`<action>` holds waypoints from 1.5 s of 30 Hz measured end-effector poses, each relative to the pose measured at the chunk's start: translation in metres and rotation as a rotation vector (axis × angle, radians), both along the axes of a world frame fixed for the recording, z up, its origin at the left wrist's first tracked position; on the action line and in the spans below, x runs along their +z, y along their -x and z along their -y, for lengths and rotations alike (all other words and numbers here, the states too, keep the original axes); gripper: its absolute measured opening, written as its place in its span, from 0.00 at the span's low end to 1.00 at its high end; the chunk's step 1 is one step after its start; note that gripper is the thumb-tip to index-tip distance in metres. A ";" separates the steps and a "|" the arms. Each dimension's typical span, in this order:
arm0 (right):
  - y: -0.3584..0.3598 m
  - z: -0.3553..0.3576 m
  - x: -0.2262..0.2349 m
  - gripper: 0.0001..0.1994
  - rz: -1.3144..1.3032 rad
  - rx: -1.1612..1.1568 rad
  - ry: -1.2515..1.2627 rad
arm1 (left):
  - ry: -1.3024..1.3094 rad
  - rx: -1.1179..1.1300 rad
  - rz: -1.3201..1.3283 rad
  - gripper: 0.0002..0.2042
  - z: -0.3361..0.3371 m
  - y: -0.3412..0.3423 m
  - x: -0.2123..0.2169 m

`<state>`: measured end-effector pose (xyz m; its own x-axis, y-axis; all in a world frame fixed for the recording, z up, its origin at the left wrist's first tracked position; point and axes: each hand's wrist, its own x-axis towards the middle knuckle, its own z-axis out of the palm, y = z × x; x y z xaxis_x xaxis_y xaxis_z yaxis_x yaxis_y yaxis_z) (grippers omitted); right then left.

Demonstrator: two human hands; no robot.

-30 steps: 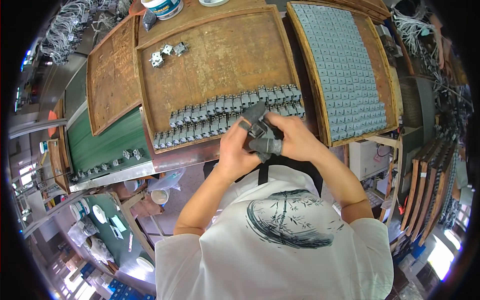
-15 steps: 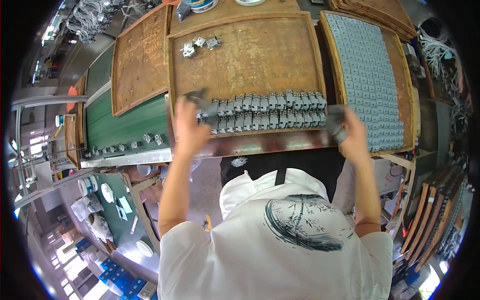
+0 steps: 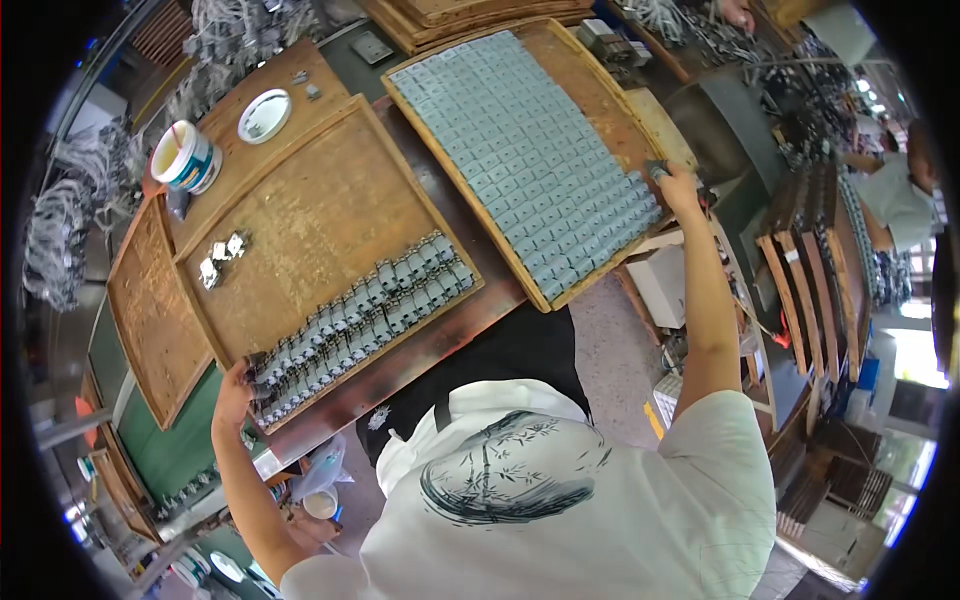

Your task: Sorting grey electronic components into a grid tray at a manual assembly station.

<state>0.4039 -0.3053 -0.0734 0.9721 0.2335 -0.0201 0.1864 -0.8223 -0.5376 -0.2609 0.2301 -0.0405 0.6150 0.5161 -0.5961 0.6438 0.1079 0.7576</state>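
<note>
My left hand (image 3: 234, 394) is at the left end of a double row of small grey-and-metal parts (image 3: 365, 322). Its dark-covered fingertips are set apart and bracket the row's end. These parts stand along the near side of a wooden tray (image 3: 320, 225). My right hand (image 3: 679, 191) reaches to the right side of another wooden tray (image 3: 465, 185), which holds close-packed grey blocks (image 3: 530, 150). The dark tips of its fingers are drawn together beside the last blocks; what they hold, if anything, cannot be made out.
Several loose metal parts (image 3: 222, 258) lie in the left tray. Behind it stand a white bucket (image 3: 186, 158) and a round white lid (image 3: 265, 116). A green conveyor (image 3: 180, 452) runs at the left. Stacked wooden trays (image 3: 800, 275) are at the right, with another person (image 3: 900, 195) beyond.
The view has turned toward the right. My right hand has left the right end of the double row and reached out to the block tray. My left hand stays by the row's left end.
</note>
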 end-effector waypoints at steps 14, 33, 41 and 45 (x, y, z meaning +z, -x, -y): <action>-0.026 -0.007 -0.014 0.15 -0.211 -0.052 -0.688 | -0.862 0.203 -0.925 0.15 0.049 0.075 0.016; 0.323 -0.229 0.087 0.17 -0.783 0.753 -0.855 | -0.024 0.675 0.896 0.19 0.170 -0.067 0.065; 0.354 -0.229 0.127 0.20 -0.034 1.148 -0.460 | 0.198 0.381 0.877 0.20 0.207 -0.120 0.079; 0.350 -0.226 0.134 0.16 0.112 1.202 -0.424 | 0.101 0.259 0.831 0.20 0.216 -0.132 0.082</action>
